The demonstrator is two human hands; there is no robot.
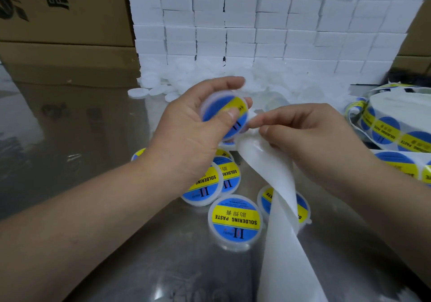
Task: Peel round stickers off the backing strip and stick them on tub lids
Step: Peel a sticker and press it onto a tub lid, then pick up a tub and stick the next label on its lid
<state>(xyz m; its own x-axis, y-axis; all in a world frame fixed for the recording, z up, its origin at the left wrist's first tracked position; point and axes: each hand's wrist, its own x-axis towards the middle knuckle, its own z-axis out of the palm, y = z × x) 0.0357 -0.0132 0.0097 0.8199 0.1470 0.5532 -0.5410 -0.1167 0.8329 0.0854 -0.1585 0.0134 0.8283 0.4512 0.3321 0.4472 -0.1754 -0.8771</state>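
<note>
My left hand (pixel 186 136) grips a white tub lid (pixel 210 102) that bears a round blue-and-yellow sticker (pixel 219 108); its thumb presses on the sticker. Just to the right, my right hand (pixel 310 136) pinches the white backing strip (pixel 279 196), which hangs down toward the lower right. Several stickered lids (pixel 235 222) lie on the metal table below my hands. A roll of stickers (pixel 394 124) sits at the right edge.
A heap of bare white lids (pixel 168 84) lies behind my hands, in front of a wall of stacked white boxes (pixel 256 21). Cardboard cartons (pixel 65 33) stand at the left. The metal table (pixel 163 255) is reflective.
</note>
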